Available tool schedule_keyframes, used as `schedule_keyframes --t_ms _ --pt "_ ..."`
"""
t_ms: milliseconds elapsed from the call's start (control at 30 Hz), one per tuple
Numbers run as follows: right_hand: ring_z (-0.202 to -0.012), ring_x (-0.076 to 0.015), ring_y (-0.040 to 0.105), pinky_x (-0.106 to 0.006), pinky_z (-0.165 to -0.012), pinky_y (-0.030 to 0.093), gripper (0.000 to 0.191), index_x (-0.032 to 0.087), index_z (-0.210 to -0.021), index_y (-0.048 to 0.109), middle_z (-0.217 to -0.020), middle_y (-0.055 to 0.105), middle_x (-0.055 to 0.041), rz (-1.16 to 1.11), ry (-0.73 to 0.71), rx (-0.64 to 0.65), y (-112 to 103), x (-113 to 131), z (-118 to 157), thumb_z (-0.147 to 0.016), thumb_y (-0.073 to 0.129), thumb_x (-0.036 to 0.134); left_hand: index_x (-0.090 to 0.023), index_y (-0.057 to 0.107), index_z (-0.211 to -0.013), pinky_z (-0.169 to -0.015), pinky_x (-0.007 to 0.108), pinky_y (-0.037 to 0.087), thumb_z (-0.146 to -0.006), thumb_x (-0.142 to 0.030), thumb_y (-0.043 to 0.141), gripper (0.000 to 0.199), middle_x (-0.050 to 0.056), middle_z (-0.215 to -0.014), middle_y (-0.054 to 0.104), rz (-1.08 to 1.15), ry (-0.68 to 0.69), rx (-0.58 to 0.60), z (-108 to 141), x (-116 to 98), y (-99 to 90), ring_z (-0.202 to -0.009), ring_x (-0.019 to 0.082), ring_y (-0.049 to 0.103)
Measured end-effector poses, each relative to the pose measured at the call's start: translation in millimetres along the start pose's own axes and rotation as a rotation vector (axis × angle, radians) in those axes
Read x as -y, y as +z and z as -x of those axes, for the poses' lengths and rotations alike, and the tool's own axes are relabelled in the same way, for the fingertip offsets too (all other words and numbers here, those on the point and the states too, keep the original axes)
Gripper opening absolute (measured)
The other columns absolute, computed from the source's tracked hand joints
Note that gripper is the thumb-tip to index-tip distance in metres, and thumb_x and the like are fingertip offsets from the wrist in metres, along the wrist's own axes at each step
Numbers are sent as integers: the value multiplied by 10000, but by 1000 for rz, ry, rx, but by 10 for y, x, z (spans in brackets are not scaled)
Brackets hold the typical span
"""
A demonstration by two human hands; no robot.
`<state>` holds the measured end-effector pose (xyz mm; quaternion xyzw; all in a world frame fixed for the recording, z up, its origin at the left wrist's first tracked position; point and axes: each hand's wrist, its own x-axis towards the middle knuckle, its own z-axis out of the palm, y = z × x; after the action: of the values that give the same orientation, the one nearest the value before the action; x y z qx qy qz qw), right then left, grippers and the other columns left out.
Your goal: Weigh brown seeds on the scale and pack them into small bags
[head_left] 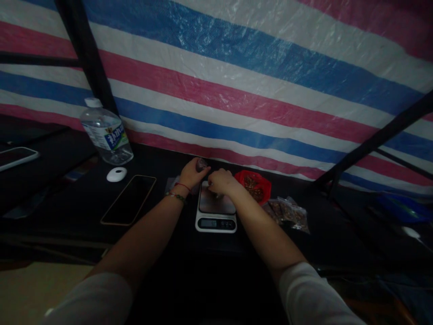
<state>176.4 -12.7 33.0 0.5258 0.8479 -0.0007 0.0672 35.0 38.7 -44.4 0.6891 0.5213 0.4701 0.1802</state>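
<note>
A white digital scale (216, 223) with a metal plate stands on the black table in front of me. My left hand (192, 173) is closed on a small clear bag (202, 164) at the scale's back left corner. Over the back of the plate is my right hand (219, 181), fingers bent down and together; what they hold is hidden. A red container (265, 188) with brown pieces in it sits right of my right hand. Beside it lie several filled clear bags (289, 213). Some flat clear bags (172, 183) lie partly under my left wrist.
A dark phone (129, 200), a white rounded object (117, 174) and a large clear bottle (107, 135) are on the left. Another phone (16, 156) lies farther left. Behind the table hangs a striped sheet (216, 95). A blue item (402, 207) is at the far right.
</note>
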Motion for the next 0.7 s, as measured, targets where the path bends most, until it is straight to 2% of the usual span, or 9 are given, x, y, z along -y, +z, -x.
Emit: schedule_keyframes --t_ms 100,233,333,400,467,567,700 --pt "-1040 -347 587 -473 -840 450 185 181 -897 721 -1011 698 -152 1 38 -30 33 61 -61 -754 608 208 -185 582 -1083 -837 363 482 -738 -533 630 492 79 -1015 667 14 -2 -2 -9 26 10 -926 237 628" --pt "-828 -230 649 -341 -761 472 126 194 -801 712 -834 714 -77 -256 -69 -128 -30 -101 19 -758 597 166 -185 585 -1076 -833 362 487 -733 -536 634 493 79 -1011 669 10 -33 17 -15 27 12 -919 235 631" --pt "-748 -165 649 -271 -710 475 123 190 -831 698 -816 711 -29 -538 -147 -356 -5 -339 164 -787 585 167 -188 581 -1088 -824 358 490 -739 -548 625 503 76 -1001 672 5 -42 16 -6 12 9 -911 235 634" --pt "-785 -164 654 -273 -735 483 118 185 -871 693 -856 714 -30 -655 -104 -543 99 -487 265 -789 609 193 -189 577 -1099 -829 355 489 -746 -557 617 511 76 -1009 672 7 -33 9 3 2 12 -918 234 635" --pt "-784 -172 656 -293 -747 493 135 187 -898 691 -844 714 -30 -718 -43 -655 248 -594 360 -783 632 225 -190 579 -1099 -835 355 489 -752 -561 609 508 76 -1020 672 7 -21 7 9 -6 17 -925 235 635" --pt "-810 -187 654 -323 -787 493 105 199 -863 707 -849 718 -37 -738 -26 -717 443 -660 477 -784 646 232 -188 580 -1097 -839 358 488 -751 -558 610 508 81 -1027 671 -1 -27 1 12 -16 21 -926 238 635" --pt "-848 -189 641 -333 -820 484 94 215 -841 729 -860 718 -44 -729 -116 -724 522 -645 559 -808 642 208 -187 577 -1097 -838 355 488 -746 -544 618 502 78 -1019 673 3 -34 18 17 -36 13 -918 232 635"
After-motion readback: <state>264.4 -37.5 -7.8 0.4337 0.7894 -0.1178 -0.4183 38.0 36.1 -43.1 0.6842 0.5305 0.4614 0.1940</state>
